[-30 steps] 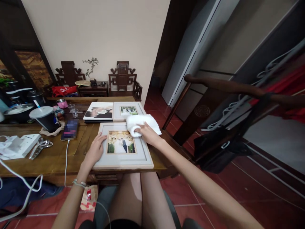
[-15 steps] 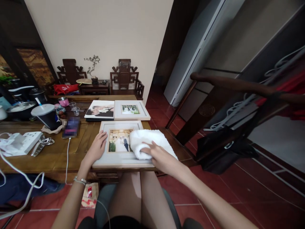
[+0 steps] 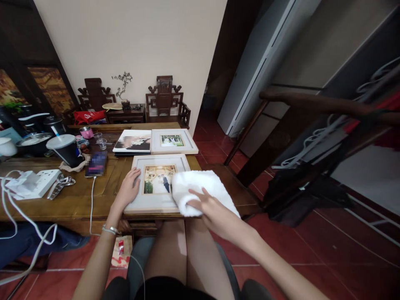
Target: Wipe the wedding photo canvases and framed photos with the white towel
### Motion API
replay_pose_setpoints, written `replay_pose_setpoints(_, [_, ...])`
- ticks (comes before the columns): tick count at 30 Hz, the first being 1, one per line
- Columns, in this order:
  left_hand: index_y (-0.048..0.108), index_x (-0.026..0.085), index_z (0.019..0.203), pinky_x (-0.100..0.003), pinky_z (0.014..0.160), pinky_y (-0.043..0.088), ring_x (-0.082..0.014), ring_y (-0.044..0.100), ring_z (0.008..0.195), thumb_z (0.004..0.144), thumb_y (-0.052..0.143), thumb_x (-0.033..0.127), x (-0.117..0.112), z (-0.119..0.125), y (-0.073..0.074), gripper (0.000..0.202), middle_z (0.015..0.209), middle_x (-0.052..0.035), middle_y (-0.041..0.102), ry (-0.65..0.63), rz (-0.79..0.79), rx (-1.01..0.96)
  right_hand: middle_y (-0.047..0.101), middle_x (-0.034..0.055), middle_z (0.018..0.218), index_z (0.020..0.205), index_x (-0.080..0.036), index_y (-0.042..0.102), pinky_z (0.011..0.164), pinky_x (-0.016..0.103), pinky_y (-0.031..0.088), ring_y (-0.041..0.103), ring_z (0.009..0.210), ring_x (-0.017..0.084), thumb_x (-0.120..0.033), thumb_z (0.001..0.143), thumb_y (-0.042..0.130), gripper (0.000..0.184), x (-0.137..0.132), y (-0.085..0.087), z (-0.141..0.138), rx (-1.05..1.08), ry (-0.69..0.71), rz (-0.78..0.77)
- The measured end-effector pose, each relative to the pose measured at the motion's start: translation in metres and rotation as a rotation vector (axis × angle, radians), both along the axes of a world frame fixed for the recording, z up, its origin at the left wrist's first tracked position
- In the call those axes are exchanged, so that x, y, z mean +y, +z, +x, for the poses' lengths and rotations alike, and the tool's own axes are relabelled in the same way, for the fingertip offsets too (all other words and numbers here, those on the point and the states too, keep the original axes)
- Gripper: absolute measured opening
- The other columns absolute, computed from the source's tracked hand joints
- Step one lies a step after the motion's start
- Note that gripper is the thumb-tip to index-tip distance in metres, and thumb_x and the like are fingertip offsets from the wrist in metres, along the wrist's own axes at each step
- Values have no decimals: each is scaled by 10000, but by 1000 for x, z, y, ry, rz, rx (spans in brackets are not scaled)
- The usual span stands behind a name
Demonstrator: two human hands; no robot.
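Observation:
A white picture frame (image 3: 137, 204) with a wedding photo (image 3: 158, 179) in it lies flat at the table's front edge. My left hand (image 3: 128, 189) rests on its left border, fingers stretched out and holding nothing. Over the right part of the frame lies a fluffy white cloth (image 3: 200, 181), hanging past its right side. My right hand (image 3: 211, 208) grips the cloth near its front edge, with part of it bunched around the fingers. The cloth hides the frame's right border.
Behind it lie a second framed photo (image 3: 184, 146) and a photo album (image 3: 125, 146). On the left of the table are a phone (image 3: 96, 163) on a cable, a lidded cup (image 3: 67, 152), a power strip (image 3: 46, 183) and a metal clip (image 3: 60, 183). A wooden chair (image 3: 250, 162) stands right.
My right hand has moved slightly toward me and to the right with the cloth, uncovering more of the frame's inner area. My left hand stays on the left border.

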State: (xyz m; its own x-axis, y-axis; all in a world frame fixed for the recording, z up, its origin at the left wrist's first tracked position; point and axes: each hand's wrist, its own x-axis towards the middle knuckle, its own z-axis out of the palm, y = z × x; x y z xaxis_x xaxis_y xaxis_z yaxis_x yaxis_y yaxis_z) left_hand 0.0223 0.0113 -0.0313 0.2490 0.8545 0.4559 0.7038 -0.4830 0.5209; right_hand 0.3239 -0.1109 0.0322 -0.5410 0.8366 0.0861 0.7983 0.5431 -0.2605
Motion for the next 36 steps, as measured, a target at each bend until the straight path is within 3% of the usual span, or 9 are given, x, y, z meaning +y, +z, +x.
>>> replay_pose_setpoints(4, [632,140,1174,-482,1125,335,-256,458,1312,882,435,261,2,0,0,373,1323,-127,581,-14,7,-8,567,162,1303,1119,-165,611,1120,516,262,394,1350,276,69,606,385,608,-22,12,-9,-10,-9,-66])
replay_pose_setpoints(9, [630,126,1186,-480,1128,327,-255,441,1324,889,409,230,-1,0,3,384,1331,-137,570,-31,-15,1,667,169,1071,1118,-123,622,1060,525,311,506,1229,302,70,608,403,588,10,18,-68,-44,113,-51])
replay_pose_setpoints(13, [613,148,1220,-490,1126,326,-249,436,1329,887,402,202,-3,0,5,397,1332,-126,571,-34,-35,7,656,169,1105,1112,-131,625,1050,498,320,540,1161,284,52,660,437,523,25,14,-105,-39,212,-23])
replay_pose_setpoints(16, [606,146,1231,-490,1127,325,-249,434,1330,886,402,196,-1,0,4,403,1332,-124,573,-34,-25,25,654,176,1116,1121,-123,621,1059,478,309,540,1176,276,60,658,431,532,17,11,-92,-16,177,7])
replay_pose_setpoints(20, [618,139,1210,-495,1128,322,-260,427,1332,891,401,216,1,-1,1,394,1324,-129,574,-40,-12,43,680,168,1091,1080,-129,644,1094,485,268,498,1260,278,76,604,413,568,0,10,-44,-60,19,-6])
replay_pose_setpoints(23, [621,131,1201,-485,1135,313,-261,415,1339,900,392,232,2,0,0,392,1318,-132,574,-47,-17,41,668,157,1159,1037,-157,658,1123,503,225,450,1313,257,87,581,388,584,6,4,-16,-52,-66,-11])
replay_pose_setpoints(27, [611,113,1212,-476,1145,296,-260,392,1354,906,386,234,0,1,1,399,1327,-146,560,-57,-32,36,577,199,1293,1107,-127,625,1114,525,237,401,1344,282,92,627,390,578,54,-5,-3,-40,-174,122])
replay_pose_setpoints(32, [602,93,1221,-469,1142,308,-256,409,1346,899,369,206,0,0,1,413,1318,-160,565,-42,-27,51,465,152,1422,1195,-147,586,1115,513,234,327,1373,298,86,709,416,565,129,-4,-17,-38,-241,338])
replay_pose_setpoints(36, [616,96,1197,-478,1131,335,-253,441,1329,885,345,147,3,-2,-2,417,1297,-158,589,-49,3,27,492,221,1360,1196,-93,594,1093,515,255,395,1296,329,61,747,451,496,142,-11,-34,-140,-160,294])
